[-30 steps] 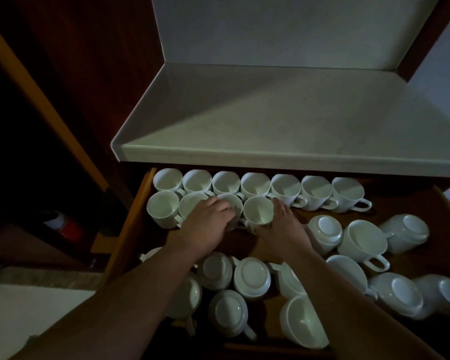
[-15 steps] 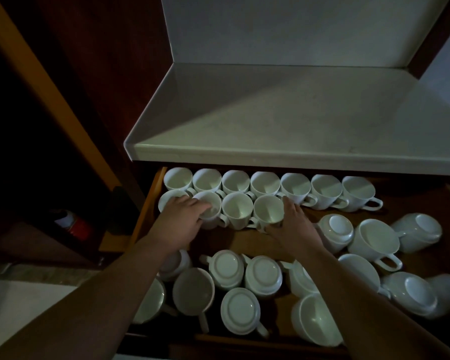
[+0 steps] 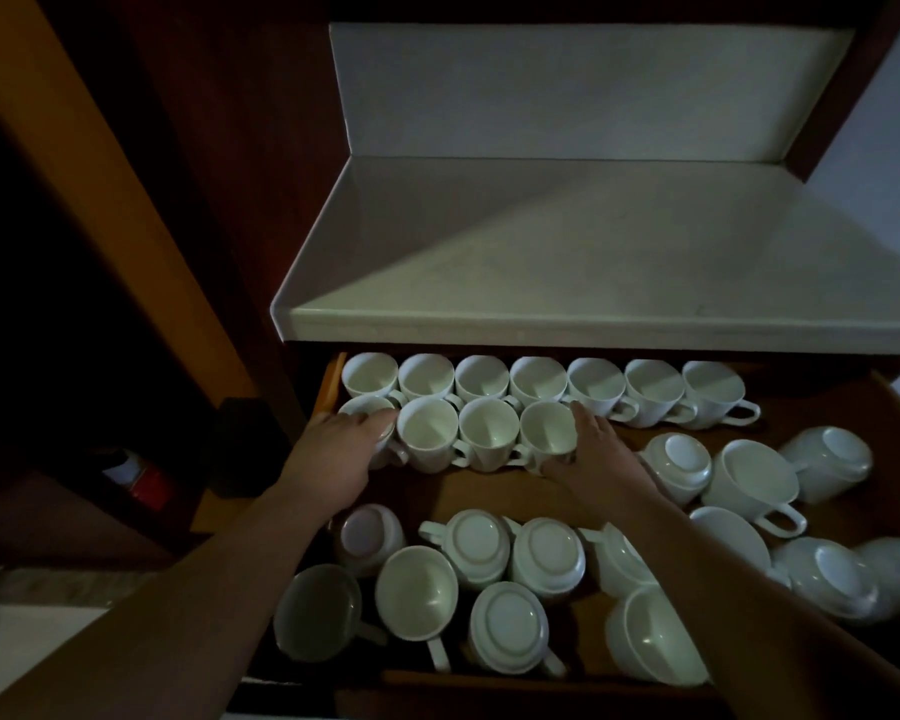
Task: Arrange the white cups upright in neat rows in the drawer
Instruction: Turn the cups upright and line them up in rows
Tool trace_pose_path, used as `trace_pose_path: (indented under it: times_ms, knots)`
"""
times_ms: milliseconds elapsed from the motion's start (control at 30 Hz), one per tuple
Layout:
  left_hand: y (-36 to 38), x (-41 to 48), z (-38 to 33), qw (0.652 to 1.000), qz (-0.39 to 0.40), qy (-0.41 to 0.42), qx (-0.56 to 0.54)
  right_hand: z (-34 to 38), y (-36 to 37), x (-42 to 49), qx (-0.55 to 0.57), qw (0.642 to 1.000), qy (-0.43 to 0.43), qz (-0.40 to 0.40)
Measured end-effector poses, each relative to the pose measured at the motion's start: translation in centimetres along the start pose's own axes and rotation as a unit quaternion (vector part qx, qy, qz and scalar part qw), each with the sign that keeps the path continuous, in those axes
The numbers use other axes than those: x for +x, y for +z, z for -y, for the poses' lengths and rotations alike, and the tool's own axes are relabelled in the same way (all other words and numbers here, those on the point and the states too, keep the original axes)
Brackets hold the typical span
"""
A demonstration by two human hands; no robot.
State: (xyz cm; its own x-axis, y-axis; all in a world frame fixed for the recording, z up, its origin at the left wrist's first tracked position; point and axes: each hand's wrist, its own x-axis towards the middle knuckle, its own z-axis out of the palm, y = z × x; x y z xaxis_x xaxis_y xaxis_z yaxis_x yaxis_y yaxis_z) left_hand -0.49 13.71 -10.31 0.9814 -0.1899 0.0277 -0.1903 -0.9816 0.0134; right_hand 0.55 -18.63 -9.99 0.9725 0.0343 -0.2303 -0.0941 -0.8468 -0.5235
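Note:
The wooden drawer (image 3: 489, 493) stands open, full of white cups. Several upright cups (image 3: 539, 377) form a back row. In front of it is a second row: its leftmost cup (image 3: 360, 405) lies under my left hand (image 3: 340, 449), whose fingers curl over the rim. Two upright cups (image 3: 428, 432) follow. My right hand (image 3: 596, 457) lies with straight fingers against the right side of the row's end cup (image 3: 545, 431). Loose cups fill the front and right, some upside down (image 3: 489, 545), some mouth up (image 3: 415, 592).
A pale countertop (image 3: 593, 262) overhangs the drawer's back. More loose cups (image 3: 755, 483) crowd the right side up to the drawer's edge. A bare strip of drawer floor runs between the second row and the front cups. A red object (image 3: 146, 485) sits in the dark space at left.
My left hand has slid left, from the middle cups onto the leftmost cup of the second row. The row's cups now sit closer together. My right hand stays at the end cup.

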Motion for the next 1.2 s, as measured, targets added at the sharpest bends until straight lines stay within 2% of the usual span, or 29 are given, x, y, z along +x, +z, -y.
trace_pose_path:
  times_ms: [100, 233, 333, 533, 700, 867, 1000, 1200]
  knots:
    - [-0.3, 0.0, 0.1, 1.0, -0.003, 0.006, -0.012, 0.3, -0.9, -0.7, -0.009, 1.0, -0.004, 0.0]
    - [-2.5, 0.7, -3.3, 0.998, -0.023, 0.026, -0.055, -0.3, -4.3, -2.1, -0.041, 0.998, -0.008, -0.044]
    - [-3.9, 2.5, -8.0, 0.983, 0.001, 0.061, -0.173, -2.8, -7.5, -3.2, -0.039, 0.995, 0.008, -0.086]
    - [-4.6, 5.0, -19.7, 0.955, 0.039, 0.115, -0.272, -10.8, -12.5, -3.8, -0.1, 0.991, 0.069, -0.064]
    - [-3.4, 7.7, -28.7, 0.959, 0.095, 0.122, -0.238, -15.5, -14.2, -3.6, -0.167, 0.985, 0.045, -0.009]
    - [-1.7, 9.4, -34.4, 0.969, 0.175, 0.116, -0.13, -18.8, -13.5, -2.2, -0.152, 0.988, 0.001, 0.034]
    - [0.3, 9.4, -35.9, 0.977, 0.142, 0.089, -0.135, -19.5, -13.4, -2.2, -0.118, 0.991, -0.015, 0.063]
    - [1.4, 9.7, -36.1, 0.989, 0.111, 0.078, -0.057, -20.1, -13.0, -1.8, -0.121, 0.99, -0.026, 0.066]
